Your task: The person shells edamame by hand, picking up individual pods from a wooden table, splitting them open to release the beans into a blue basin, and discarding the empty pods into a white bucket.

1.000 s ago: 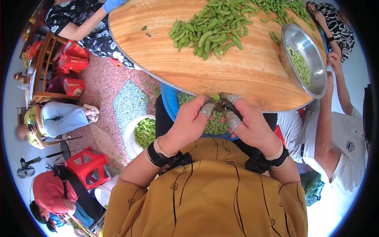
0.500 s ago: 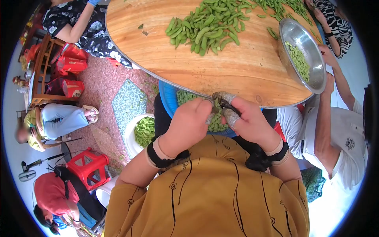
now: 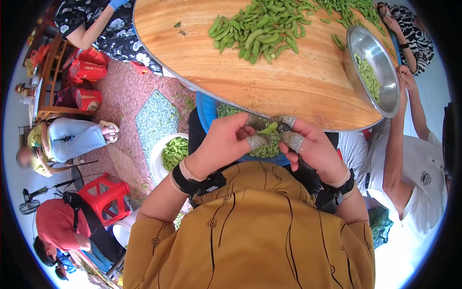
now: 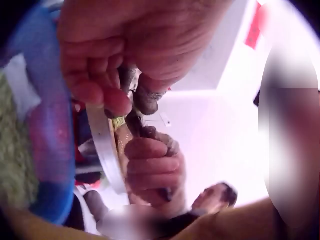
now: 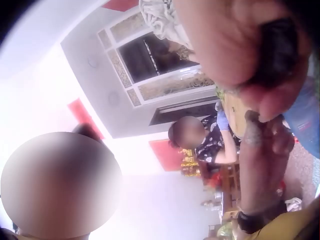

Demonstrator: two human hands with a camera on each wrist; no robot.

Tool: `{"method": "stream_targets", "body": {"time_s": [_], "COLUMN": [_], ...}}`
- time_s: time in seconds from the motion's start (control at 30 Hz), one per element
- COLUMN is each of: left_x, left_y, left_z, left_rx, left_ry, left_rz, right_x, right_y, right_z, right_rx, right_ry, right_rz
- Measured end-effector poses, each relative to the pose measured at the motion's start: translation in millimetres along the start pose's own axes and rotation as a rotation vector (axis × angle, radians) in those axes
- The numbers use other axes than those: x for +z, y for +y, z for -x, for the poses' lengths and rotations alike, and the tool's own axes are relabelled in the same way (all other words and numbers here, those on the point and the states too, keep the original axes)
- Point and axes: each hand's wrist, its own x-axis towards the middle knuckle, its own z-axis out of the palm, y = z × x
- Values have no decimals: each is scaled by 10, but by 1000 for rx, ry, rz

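In the head view my left hand point(image 3: 224, 139) pinches a green pod point(image 3: 270, 128) between wrapped thumb and finger, over a blue basin point(image 3: 206, 111) of shelled beans point(image 3: 262, 150). Close beside it on the right, my right hand point(image 3: 315, 149) has grey wrappings on thumb and forefinger. The right wrist view shows a dark object point(image 5: 281, 52) held inside my right hand point(image 5: 235, 45); its shape is unclear. Fingertips of both hands nearly meet in the left wrist view, where the pod is hard to make out.
The wooden table point(image 3: 231, 84) edges over the basin, bearing a pod pile point(image 3: 262, 29) and a steel bowl point(image 3: 353, 72) with beans. A white bucket point(image 3: 156, 159) of pods stands left. People sit on both sides; a red stool point(image 3: 103, 195) is at lower left.
My fingertips have parted slightly, and a green pod now shows between them. My left hand has turned, with its fingers more in view. The head view has shifted slightly.
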Motion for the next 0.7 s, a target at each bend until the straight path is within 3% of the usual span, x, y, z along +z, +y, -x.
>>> {"method": "stream_targets", "body": {"time_s": [0.07,0.1,0.17,0.3,0.4,0.47,0.5,0.57,0.6,0.67,0.7], "left_x": [-31,-11,47,108,109,40,20,-20,-67,-146,-117], "left_y": [53,68,90,22,-3,-20,18,132,97,-5,15], "left_z": [27,31,28,1,8,18,24,42,51,65,80], "left_rx": [378,377,655,711,598,434,432,-299,-301,-368,-370], "left_ry": [41,40,156,223,192,19,18,-154,-154,-333,-335], "left_rz": [-690,-691,-1007,-1134,-1008,-727,-728,6,6,719,719], "right_x": [22,41,80,71,68,48,43,36,33,20,2], "right_y": [34,34,12,21,59,97,120,156,136,68,90], "right_z": [-21,-19,-13,1,7,-5,-3,9,26,78,85], "right_rx": [-8,-8,6,-3,-46,-47,-46,-60,-59,-65,-64], "right_ry": [8,7,4,43,27,-13,-14,-42,-43,-106,-104], "right_rz": [26,24,49,149,159,156,154,188,186,136,134]}}
